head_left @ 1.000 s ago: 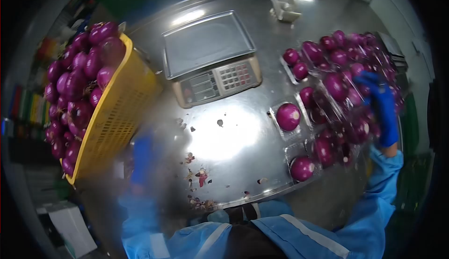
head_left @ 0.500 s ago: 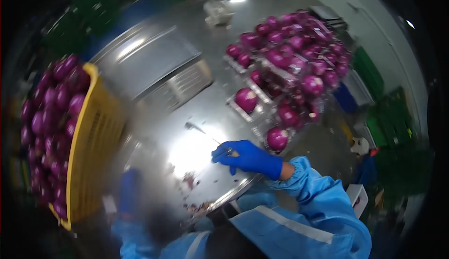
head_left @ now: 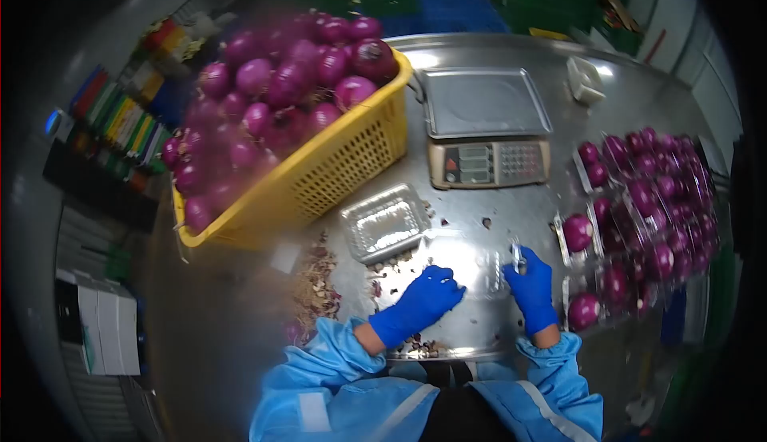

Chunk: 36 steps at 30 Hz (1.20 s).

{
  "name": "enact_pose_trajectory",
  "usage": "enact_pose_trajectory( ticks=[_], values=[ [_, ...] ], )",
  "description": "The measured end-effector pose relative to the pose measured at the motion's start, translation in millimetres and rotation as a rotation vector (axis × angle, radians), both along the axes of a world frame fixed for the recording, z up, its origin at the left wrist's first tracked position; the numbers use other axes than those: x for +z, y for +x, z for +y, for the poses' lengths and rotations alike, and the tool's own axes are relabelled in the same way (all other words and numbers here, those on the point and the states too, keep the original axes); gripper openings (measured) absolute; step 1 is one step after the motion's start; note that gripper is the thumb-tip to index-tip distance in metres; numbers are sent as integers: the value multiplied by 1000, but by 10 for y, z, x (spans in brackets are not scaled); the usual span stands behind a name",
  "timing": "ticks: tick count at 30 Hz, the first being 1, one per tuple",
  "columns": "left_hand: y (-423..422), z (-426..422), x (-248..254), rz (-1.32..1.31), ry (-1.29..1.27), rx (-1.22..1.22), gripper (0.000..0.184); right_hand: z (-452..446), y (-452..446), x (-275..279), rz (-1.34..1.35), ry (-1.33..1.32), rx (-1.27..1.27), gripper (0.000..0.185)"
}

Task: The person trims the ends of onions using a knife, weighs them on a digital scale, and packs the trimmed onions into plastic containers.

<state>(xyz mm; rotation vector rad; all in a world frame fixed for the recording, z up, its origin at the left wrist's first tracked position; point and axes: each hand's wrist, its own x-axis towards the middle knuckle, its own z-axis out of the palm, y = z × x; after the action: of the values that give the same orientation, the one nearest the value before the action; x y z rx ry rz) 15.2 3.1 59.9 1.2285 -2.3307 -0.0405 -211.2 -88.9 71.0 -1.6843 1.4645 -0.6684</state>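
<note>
The left hand point(head_left: 419, 302) and right hand point(head_left: 530, 289) are positioned over the near part of the metal worktop point(head_left: 519, 212). Left fingers are curled; whether they grip anything cannot be determined. Right fingers are narrowed on a small glinting item point(head_left: 518, 255), type unclear. A clear tray point(head_left: 482, 273) lies between the hands. A clear container point(head_left: 385, 222) sits beside the yellow crate point(head_left: 351, 177) of red onions point(head_left: 292, 83).

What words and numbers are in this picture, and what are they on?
None that I can read.
Scale keypad: marks too small and blurred.
Scale display panel: no digits I can make out.
White sleeve patch: no readable writing.
</note>
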Motion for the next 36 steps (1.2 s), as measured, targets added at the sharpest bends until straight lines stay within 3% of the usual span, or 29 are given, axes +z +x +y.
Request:
enact_pose_trajectory(
  ticks=[1,4,7,9,10,11,13,14,17,19,20,23,24,26,29,30,31,33,35,36],
  values=[
    [8,-6,-31,-100,93,15,39,-36,-89,-81,6,127,-31,41],
    [183,72,574,130,124,101,60,-49,-469,-601,4,86,-128,38],
    [825,215,848,226,2,352,59,20,-928,-1185,133,-90,-180,47],
    [1374,297,1204,154,-142,636,52,88,-962,-954,202,67,-188,55],
    [1604,353,1392,125,-248,811,53,96,-1099,-1145,303,21,-211,61],
    [1818,422,1523,398,-225,981,59,89,-989,-921,418,95,-224,61],
    [2406,523,1654,250,-380,1159,67,130,-749,-226,654,244,-258,63],
    [2675,557,1717,196,-422,1238,71,189,-1013,-598,646,-26,-225,61],
    [3188,486,1841,174,-315,1396,80,243,-842,-358,508,-482,-173,57],
    [3453,369,1768,190,-198,1472,86,243,-478,40,400,-203,-120,54],
    [3489,336,1712,125,-277,1440,89,279,-307,185,344,-64,-94,52],
    [3660,280,1683,292,-250,1411,90,395,58,145,176,-175,36,46],
    [3634,266,1711,371,-233,1400,88,460,149,199,80,-94,37,44],
    [3255,270,1858,403,-392,1247,86,528,352,330,-114,68,32,39],
    [2670,329,1965,556,-481,1011,91,557,507,661,-128,-19,208,34],
    [2418,419,1946,608,-417,939,92,557,537,792,-165,111,229,31],
    [2203,521,1892,543,-370,895,99,533,589,835,-170,34,339,31],
    [1708,676,1717,772,28,710,110,532,610,887,-159,-90,544,32],
    [1244,774,1704,804,470,580,104,532,703,987,-89,-209,740,36],
    [1076,803,1543,975,649,507,108,547,736,995,-78,-257,785,37]
  ],
)
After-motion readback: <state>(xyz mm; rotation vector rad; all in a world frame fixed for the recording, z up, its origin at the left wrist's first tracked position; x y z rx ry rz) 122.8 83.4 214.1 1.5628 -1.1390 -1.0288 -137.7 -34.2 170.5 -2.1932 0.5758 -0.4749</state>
